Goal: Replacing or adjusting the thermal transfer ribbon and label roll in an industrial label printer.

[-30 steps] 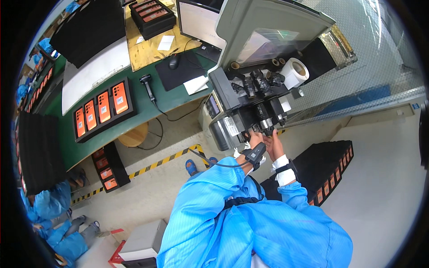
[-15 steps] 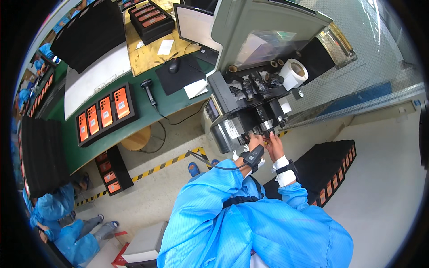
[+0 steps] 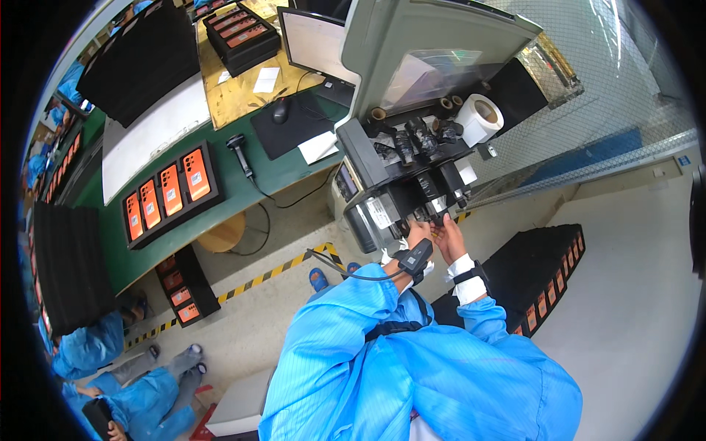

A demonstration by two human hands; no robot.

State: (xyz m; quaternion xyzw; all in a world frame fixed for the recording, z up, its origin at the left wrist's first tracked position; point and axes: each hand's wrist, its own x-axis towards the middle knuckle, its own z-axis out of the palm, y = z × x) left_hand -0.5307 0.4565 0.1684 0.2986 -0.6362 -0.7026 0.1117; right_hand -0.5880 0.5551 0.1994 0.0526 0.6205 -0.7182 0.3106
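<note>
Both my hands are at the front of a label printer (image 3: 368, 151) whose large grey lid (image 3: 441, 55) stands raised. My left hand (image 3: 418, 234) reaches in at the black mechanism (image 3: 434, 192), its fingers bent and their tips partly hidden. Close beside it, my right hand (image 3: 449, 241) has its fingers drawn together at the same spot. What they pinch is too small to make out. A white label roll (image 3: 479, 121) sits at the back of the printer, with crumpled black ribbon (image 3: 421, 136) and cardboard cores (image 3: 377, 115) lying near it.
On the green table (image 3: 243, 187), a black tray (image 3: 213, 195) holds orange phones (image 3: 170, 189); a barcode scanner (image 3: 240, 154), mouse (image 3: 280, 112) and monitor (image 3: 316, 42) stand beyond. Stacked black trays (image 3: 507, 272) are at my right. A person in blue (image 3: 151, 393) is at lower left.
My hands stay at the printer front with only slight finger movement. The view has shifted a little. At lower left, the co-worker has moved, and a dark object now shows by a hand there.
</note>
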